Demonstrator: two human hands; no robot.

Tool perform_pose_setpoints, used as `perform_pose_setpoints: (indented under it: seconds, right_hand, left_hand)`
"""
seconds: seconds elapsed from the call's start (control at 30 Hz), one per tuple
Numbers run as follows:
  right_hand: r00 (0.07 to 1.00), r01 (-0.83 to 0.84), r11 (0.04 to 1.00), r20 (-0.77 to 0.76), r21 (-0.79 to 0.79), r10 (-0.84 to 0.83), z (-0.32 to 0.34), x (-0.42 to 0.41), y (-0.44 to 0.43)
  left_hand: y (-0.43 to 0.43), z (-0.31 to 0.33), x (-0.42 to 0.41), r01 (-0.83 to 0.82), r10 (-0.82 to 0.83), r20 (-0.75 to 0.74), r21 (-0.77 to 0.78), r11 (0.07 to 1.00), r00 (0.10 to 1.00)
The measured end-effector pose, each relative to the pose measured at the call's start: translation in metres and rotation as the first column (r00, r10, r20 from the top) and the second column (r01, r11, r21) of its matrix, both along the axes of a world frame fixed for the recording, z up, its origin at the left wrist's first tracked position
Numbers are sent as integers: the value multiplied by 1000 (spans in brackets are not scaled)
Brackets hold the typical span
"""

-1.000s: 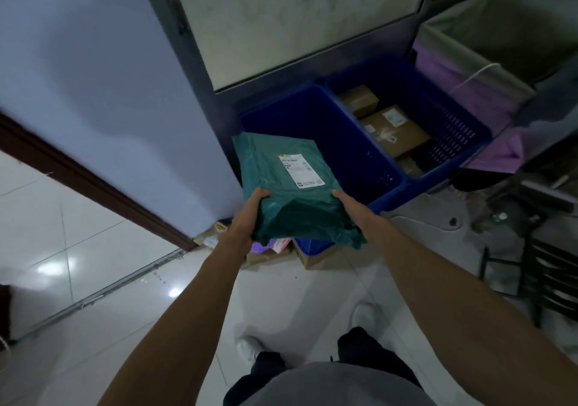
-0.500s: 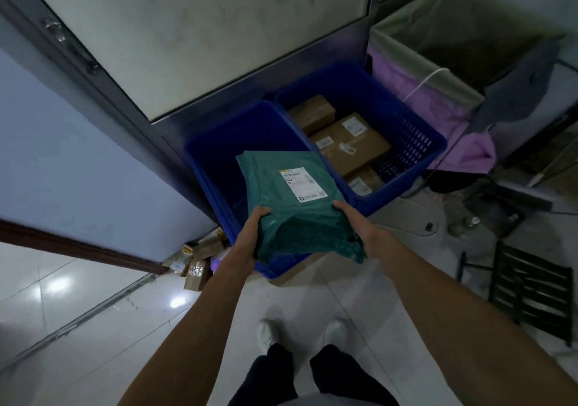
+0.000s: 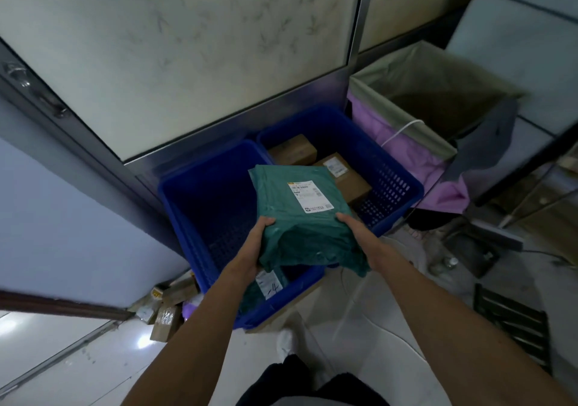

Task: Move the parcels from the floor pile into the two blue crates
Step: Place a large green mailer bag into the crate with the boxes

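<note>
A green plastic mailer parcel (image 3: 300, 214) with a white label hangs over the two blue crates. My left hand (image 3: 255, 246) grips its near left edge and my right hand (image 3: 359, 233) grips its near right edge. The left blue crate (image 3: 200, 205) holds another green parcel with a white label (image 3: 269, 283) at its near end. Brown cardboard boxes (image 3: 341, 174) lie in the right blue crate (image 3: 394, 180), which stands beside the left one against the frosted glass door.
Small cardboard parcels (image 3: 165, 315) lie on the tiled floor left of the left crate, by the wall. A fabric-lined bin with purple cloth (image 3: 406, 130) stands right of the crates. A dark slatted rack (image 3: 513, 327) sits at the right.
I have stepped closer to the crates, and the green parcel, held in both hands, has moved forward from near the floor pile to above the crates.
</note>
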State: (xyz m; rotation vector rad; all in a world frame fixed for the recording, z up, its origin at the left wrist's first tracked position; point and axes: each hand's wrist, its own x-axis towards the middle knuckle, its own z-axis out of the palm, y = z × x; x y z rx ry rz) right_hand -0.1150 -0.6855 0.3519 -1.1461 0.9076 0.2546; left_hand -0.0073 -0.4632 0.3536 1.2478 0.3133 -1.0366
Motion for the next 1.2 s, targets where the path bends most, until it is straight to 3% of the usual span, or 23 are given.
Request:
perform_pose_setpoints:
  seconds: [0.23, 0.5, 0.63, 0.83, 0.97, 1.2]
  right_hand:
    - [991, 119, 993, 67, 6, -119, -4, 27, -42]
    - [970, 239, 965, 12, 109, -242, -50, 71, -103]
    - [975, 224, 953, -55, 203, -217, -68, 90, -142]
    - [983, 183, 930, -64, 320, -171, -87, 112, -188]
    - [995, 77, 894, 21, 441, -96, -96, 128, -204]
    - [986, 123, 877, -158, 465, -55, -107, 165, -177]
  left_hand:
    - [-53, 10, 35, 34, -34, -20, -18, 999, 999]
    - [-135, -10, 72, -45, 44, 12, 256, 966, 999]
    - [-187, -18, 86, -210, 200, 65, 336, 918, 978]
    - [-260, -38, 93, -495, 500, 87, 363, 790, 862]
    - [-303, -50, 79, -470, 480, 38, 281, 837, 877]
    - [-338, -86, 79, -446, 524, -74, 433, 784, 849]
